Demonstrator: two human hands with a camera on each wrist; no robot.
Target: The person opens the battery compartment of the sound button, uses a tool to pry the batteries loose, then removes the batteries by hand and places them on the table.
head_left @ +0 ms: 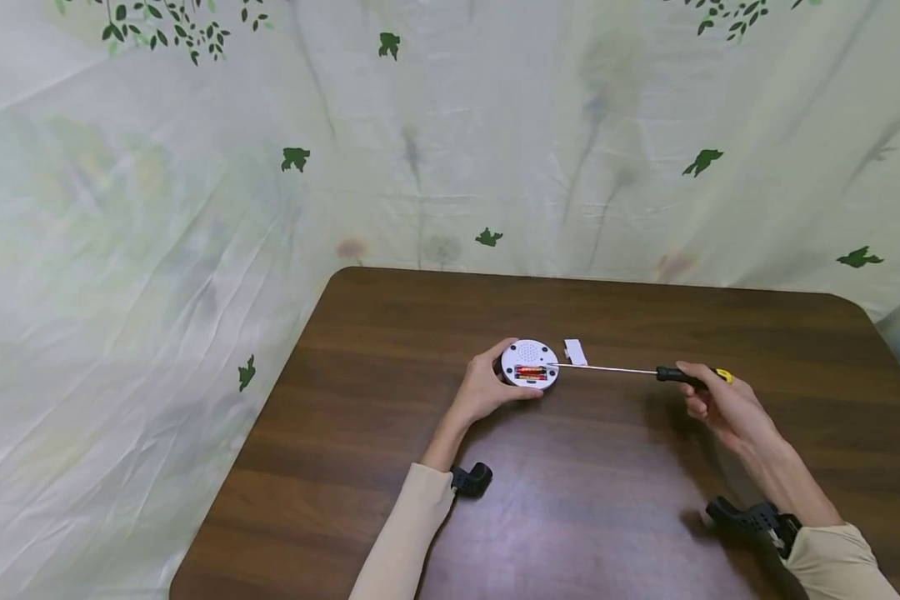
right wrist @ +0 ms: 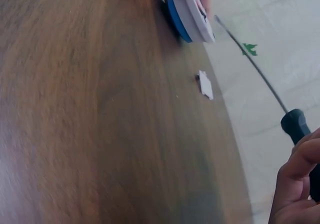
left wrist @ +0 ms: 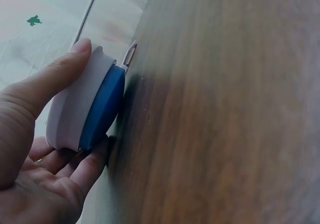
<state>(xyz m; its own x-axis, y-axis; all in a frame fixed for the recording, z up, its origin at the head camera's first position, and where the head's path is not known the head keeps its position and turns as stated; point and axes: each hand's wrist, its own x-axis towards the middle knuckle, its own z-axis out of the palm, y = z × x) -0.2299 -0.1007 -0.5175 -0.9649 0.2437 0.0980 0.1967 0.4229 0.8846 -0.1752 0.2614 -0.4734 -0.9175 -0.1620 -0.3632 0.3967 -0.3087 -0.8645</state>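
Note:
My left hand (head_left: 487, 385) grips a round white device (head_left: 527, 354) by its edge, thumb on the near side and fingers around the far side. Its perforated back faces up, and red-and-yellow batteries (head_left: 531, 372) lie in an uncovered compartment. A blue lower part (left wrist: 104, 109) shows in the left wrist view. In my right hand (head_left: 735, 417) is a long, thin screwdriver (head_left: 615, 369) with a black and yellow handle, pointing left. Its tip overlaps the device beside the batteries in the head view. Right of the device lies a small white battery cover (head_left: 575, 352).
The brown wooden table (head_left: 390, 317) has rounded corners. Behind it and along its left side hangs a pale cloth (head_left: 457, 150) printed with leaves and plants. Each wrist wears a black camera mount, the left one (head_left: 472, 481) close above the tabletop.

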